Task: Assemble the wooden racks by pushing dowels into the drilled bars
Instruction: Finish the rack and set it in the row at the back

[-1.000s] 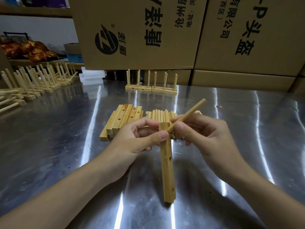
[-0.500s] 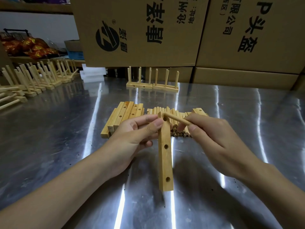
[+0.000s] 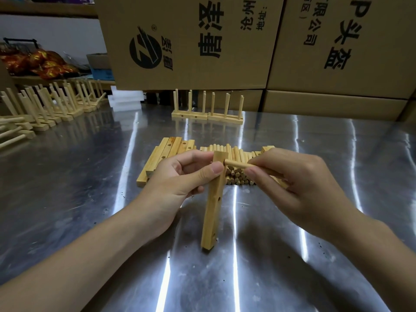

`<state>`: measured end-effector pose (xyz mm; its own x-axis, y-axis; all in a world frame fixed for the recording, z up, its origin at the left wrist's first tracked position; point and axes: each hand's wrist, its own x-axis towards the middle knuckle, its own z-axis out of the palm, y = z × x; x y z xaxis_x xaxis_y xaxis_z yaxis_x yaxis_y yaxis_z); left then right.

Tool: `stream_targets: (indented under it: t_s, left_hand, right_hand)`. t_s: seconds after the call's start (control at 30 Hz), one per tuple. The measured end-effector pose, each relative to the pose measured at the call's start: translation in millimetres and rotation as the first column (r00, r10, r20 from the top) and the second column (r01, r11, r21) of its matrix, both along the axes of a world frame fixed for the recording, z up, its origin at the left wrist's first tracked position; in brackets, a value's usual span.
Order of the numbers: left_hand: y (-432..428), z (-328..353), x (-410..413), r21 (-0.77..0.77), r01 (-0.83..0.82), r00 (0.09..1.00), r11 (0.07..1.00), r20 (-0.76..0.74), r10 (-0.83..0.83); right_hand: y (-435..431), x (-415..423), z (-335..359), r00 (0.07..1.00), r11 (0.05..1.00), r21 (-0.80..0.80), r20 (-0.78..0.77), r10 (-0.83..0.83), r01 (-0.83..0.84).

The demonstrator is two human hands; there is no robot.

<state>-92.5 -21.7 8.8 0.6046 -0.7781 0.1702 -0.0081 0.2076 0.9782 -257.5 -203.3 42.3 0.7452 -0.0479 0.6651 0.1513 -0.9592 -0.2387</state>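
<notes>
Standing on end on the steel table (image 3: pixel 67 199), a drilled bar (image 3: pixel 212 212) is gripped near its top by the left hand (image 3: pixel 180 176), with the thumb pressed against the near face and the fingers curled round the far side. A dowel (image 3: pixel 236 164) is pinched between the thumb and forefinger of the right hand (image 3: pixel 299 185) and is held level. Its left end is set at the uppermost hole in the bar's right face; how deep it sits cannot be told. Two more holes are seen lower on that face. Just behind the hands, a heap of loose dowels (image 3: pixel 234 154) is laid beside a flat stack of drilled bars (image 3: pixel 166 152). Farther back, two finished racks (image 3: pixel 207 109) are stood side by side before cardboard boxes (image 3: pixel 191 41), and rows of assembled racks (image 3: pixel 45 104) are lined along the table's left side.
</notes>
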Motion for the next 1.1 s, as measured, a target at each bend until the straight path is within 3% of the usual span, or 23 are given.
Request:
stream_targets:
  t_s: [0.2,0.4,0.57,0.7,0.8,0.87,1.1]
  left_hand:
    - [1,-1,-1,-0.022,-0.024,1.000,0.999,-0.010,0.024]
    - [2,1,-3,-0.109,-0.034,0.996,0.994,0.081,0.043]
    - [1,1,-3,-0.048,-0.065,0.992,0.997,0.102,0.069]
    - [-2,-1,-5,-0.008,-0.037,0.998,0.999,-0.047,0.036]
    - [-3,1,-6,-0.011,-0.013,0.995,1.000,-0.101,0.012]
    - [-3,2,-6,-0.012,-0.011,0.995,1.000,-0.102,0.010]
    - [0,3,-5,-0.039,0.005,0.995,0.999,-0.098,-0.009]
  right_hand:
    - [3,-1,2,1.000,0.999,-0.044,-0.010,-0.010,0.009]
    - [5,-1,4,1.000,0.999,-0.023,-0.007,0.022,-0.022]
    - [2,0,2,0.996,0.998,-0.006,-0.074,-0.057,0.057]
    - [2,-1,3,0.998,0.935,0.354,-0.051,0.045,-0.024]
    - [4,-5,6,0.973,0.746,0.629,0.089,0.211,-0.219]
    - [7,-6,6,0.962,0.716,0.647,0.118,0.245,-0.262]
    - [13,-1,-1,0.956,0.740,0.609,0.121,0.268,-0.285]
